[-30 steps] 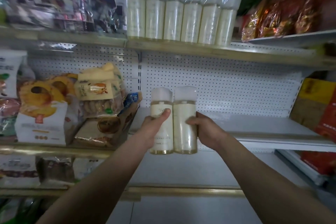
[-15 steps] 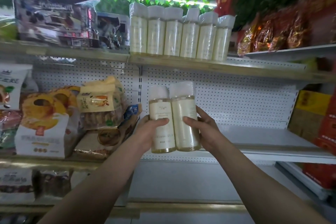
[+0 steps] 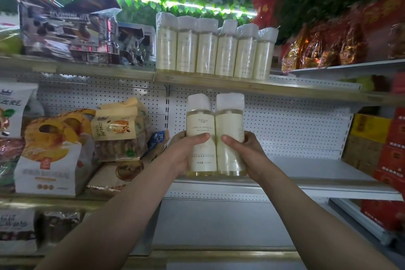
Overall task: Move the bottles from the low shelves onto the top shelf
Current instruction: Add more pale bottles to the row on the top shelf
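Two cream bottles with white caps are held upright side by side in front of the pegboard. My left hand (image 3: 185, 151) grips the left bottle (image 3: 200, 123), its printed label facing me. My right hand (image 3: 245, 151) grips the right bottle (image 3: 230, 120). Their caps reach just under the front edge of the top shelf (image 3: 306, 92). On that shelf stands a row of several like bottles (image 3: 215, 49), wrapped in clear film.
Dark snack packs (image 3: 70, 30) lie left of the bottle row, and red and gold bags (image 3: 324, 48) lie to the right. Bread and biscuit bags (image 3: 118, 129) fill the middle shelf at left. The white middle shelf (image 3: 317, 173) stretches to the right, with boxes (image 3: 372, 138) at its far end.
Both hands have raised the two bottles together, from down by the middle shelf to just below the top shelf's edge. My view has tilted upward.
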The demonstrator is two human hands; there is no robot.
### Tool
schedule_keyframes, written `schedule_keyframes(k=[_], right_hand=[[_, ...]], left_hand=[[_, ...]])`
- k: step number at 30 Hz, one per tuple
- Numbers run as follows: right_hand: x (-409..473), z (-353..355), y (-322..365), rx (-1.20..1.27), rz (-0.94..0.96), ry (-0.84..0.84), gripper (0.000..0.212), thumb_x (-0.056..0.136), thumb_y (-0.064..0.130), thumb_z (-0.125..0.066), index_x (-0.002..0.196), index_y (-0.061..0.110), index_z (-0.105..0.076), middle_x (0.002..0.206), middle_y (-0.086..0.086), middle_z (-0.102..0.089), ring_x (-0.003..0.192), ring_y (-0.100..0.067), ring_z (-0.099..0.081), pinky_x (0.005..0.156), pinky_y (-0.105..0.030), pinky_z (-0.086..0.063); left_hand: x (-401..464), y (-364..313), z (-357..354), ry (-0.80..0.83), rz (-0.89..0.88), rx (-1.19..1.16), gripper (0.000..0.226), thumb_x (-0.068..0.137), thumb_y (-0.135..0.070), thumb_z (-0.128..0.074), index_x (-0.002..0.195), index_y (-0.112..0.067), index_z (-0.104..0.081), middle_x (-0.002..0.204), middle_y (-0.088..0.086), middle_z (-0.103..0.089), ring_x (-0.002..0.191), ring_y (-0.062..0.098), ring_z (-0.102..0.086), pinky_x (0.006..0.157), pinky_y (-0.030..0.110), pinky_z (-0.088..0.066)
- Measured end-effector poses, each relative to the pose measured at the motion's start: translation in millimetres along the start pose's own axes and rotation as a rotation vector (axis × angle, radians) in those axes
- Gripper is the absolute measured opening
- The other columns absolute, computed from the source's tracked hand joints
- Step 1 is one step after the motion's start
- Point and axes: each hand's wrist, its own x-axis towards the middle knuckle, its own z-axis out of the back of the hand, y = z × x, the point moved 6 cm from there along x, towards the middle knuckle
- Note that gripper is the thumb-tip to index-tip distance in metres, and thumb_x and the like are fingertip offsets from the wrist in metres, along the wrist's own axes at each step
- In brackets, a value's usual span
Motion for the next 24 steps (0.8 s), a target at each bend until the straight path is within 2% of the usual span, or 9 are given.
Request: schedule_keyframes(k=[3, 5, 8, 11, 14, 17, 21, 24], right_hand=[[-4, 7, 4, 0.077, -0.014, -0.089, 0.076, 0.065, 0.024, -0.093, 0.127, 0.008, -0.053, 0.12, -0.012, -0.069, 0.1, -0.029, -0.075, 0.082, -0.051, -0.062], [-5, 11, 6, 0.163, -0.032, -0.079, 0.071, 0.065, 0.023, -0.092, 0.126, 0.004, -0.061, 0.121, -0.016, -0.072, 0.104, -0.033, -0.074, 0.086, -0.053, -0.061], [-6, 16, 10, 0.245, -0.031, -0.022, 0.06, 0.076, 0.023, -0.085, 0.127, -0.001, -0.064, 0.121, -0.019, -0.072, 0.112, -0.037, -0.07, 0.097, -0.056, -0.056], [-6, 19, 16, 0.275, -0.019, 0.039, 0.062, 0.083, 0.031, -0.082, 0.133, 0.0, -0.062, 0.13, -0.021, -0.067, 0.12, -0.039, -0.065, 0.105, -0.06, -0.049], [-10, 23, 19, 0.271, -0.034, 0.089, 0.057, 0.091, 0.037, -0.071, 0.136, 0.003, -0.061, 0.134, -0.021, -0.065, 0.124, -0.038, -0.063, 0.108, -0.057, -0.046], [-13, 32, 22, 0.246, -0.041, 0.087, 0.05, 0.099, 0.04, -0.057, 0.137, 0.008, -0.061, 0.133, -0.016, -0.067, 0.123, -0.033, -0.064, 0.107, -0.054, -0.047], [-8, 45, 30, 0.164, -0.066, 0.067, 0.049, 0.103, 0.049, -0.047, 0.134, 0.016, -0.062, 0.126, -0.007, -0.072, 0.118, -0.027, -0.069, 0.107, -0.051, -0.049], [0, 55, 40, 0.059, -0.041, 0.034, 0.049, 0.099, 0.057, -0.052, 0.128, 0.02, -0.065, 0.116, -0.003, -0.076, 0.106, -0.023, -0.074, 0.097, -0.047, -0.055]], left_hand=[[-2, -5, -6, 0.044, -0.02, 0.034, 0.071, 0.067, -0.015, -0.088, 0.131, -0.004, -0.058, 0.115, 0.016, -0.073, 0.102, 0.033, -0.073, 0.077, 0.05, -0.061], [-3, -9, -9, 0.038, -0.035, 0.043, 0.064, 0.069, -0.015, -0.086, 0.128, -0.003, -0.061, 0.111, 0.014, -0.075, 0.099, 0.03, -0.074, 0.074, 0.045, -0.061], [-6, -10, -13, 0.011, -0.028, 0.056, 0.057, 0.072, -0.013, -0.085, 0.124, -0.003, -0.063, 0.106, 0.013, -0.076, 0.093, 0.027, -0.075, 0.068, 0.041, -0.061], [-5, -7, -18, 0.0, -0.012, 0.057, 0.066, 0.065, -0.016, -0.087, 0.124, -0.003, -0.063, 0.106, 0.013, -0.076, 0.094, 0.028, -0.075, 0.069, 0.043, -0.061], [-4, -3, -27, 0.006, 0.005, 0.042, 0.067, 0.063, -0.017, -0.087, 0.124, -0.002, -0.063, 0.107, 0.014, -0.076, 0.097, 0.029, -0.074, 0.074, 0.046, -0.061], [-1, -1, -36, 0.011, 0.002, 0.013, 0.061, 0.068, -0.013, -0.086, 0.123, -0.002, -0.063, 0.107, 0.014, -0.076, 0.095, 0.029, -0.075, 0.068, 0.043, -0.061], [5, -2, -52, -0.001, -0.02, -0.008, 0.047, 0.077, -0.007, -0.082, 0.12, -0.002, -0.063, 0.104, 0.014, -0.076, 0.09, 0.028, -0.076, 0.063, 0.042, -0.061], [15, -2, -69, -0.013, -0.035, -0.016, 0.049, 0.077, -0.006, -0.082, 0.121, -0.002, -0.062, 0.104, 0.015, -0.076, 0.089, 0.029, -0.076, 0.063, 0.043, -0.061]])
